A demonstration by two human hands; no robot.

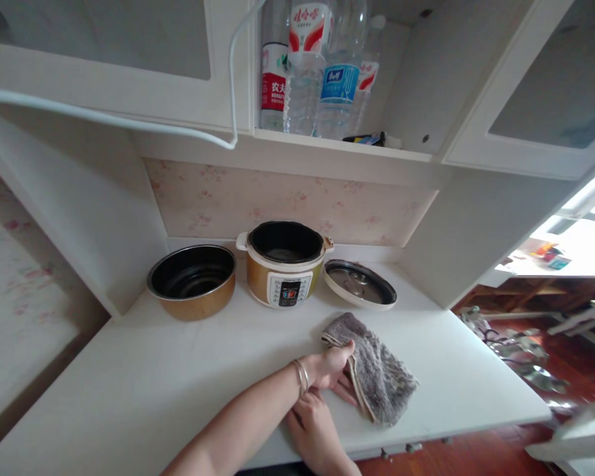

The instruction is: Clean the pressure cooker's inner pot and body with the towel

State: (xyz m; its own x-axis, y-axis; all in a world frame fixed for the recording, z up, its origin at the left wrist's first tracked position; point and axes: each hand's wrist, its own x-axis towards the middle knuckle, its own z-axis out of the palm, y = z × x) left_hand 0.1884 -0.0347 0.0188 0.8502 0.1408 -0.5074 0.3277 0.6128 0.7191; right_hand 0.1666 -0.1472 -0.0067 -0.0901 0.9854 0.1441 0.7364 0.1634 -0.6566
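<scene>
A folded grey-brown fluffy cloth (377,370) lies over the front right part of the white counter. My left hand (334,370), with thin bangles at the wrist, grips its left edge, thumb on top and fingers below. Just under that wrist is my right hand (315,420), its fingers curled in; the left wrist partly covers them, so what they hold, if anything, is hidden. Behind the hands stands an open white and gold electric cooker (283,281) with a front control panel. To its left sits a gold pot (198,301) with a black inside. A lid (359,284) lies underside up at its right.
The white counter (218,383) ends at a front edge close to my arms. Overhead, a shelf (401,153) holds several plastic bottles (310,86). A white cable (129,123) hangs across the upper left. At far right, metal cookware (515,350) is on the floor side.
</scene>
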